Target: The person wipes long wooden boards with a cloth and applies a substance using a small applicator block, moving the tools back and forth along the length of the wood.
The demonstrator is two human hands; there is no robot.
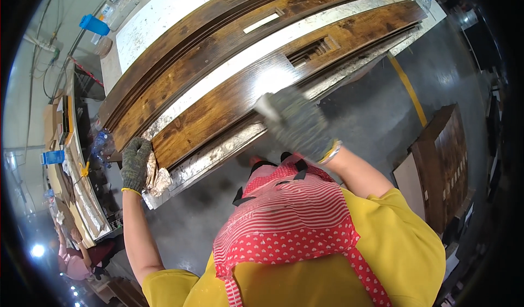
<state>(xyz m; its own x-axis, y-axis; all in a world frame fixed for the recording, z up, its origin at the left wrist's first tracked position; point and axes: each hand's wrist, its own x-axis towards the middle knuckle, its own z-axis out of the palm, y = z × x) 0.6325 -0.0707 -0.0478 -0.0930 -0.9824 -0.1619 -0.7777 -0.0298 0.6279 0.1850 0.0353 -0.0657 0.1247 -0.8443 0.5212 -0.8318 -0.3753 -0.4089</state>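
My left hand [135, 165], in a dark grey knit glove with a yellow cuff, is closed at the left end of the nearest brown wooden board [213, 118]. A crumpled, stained cream rag [158, 177] bunches out from beside its fingers against the board's end. My right hand [299, 122], in a matching glove, is over the near edge of the same board, smeared by motion. Its fingers are curled on something whitish [266, 108], too blurred to name. The board has a rectangular slotted cutout [314, 51] toward its right part, and a bright glare lies on its middle.
More brown boards [218, 56] lie stacked behind, on a white, stained worktable [150, 39]. A blue-capped bottle [94, 25] stands at the far left. Dark wooden panels [445, 170] are stacked on the right floor, near a yellow line [408, 88]. Another person [76, 260] is at the lower left.
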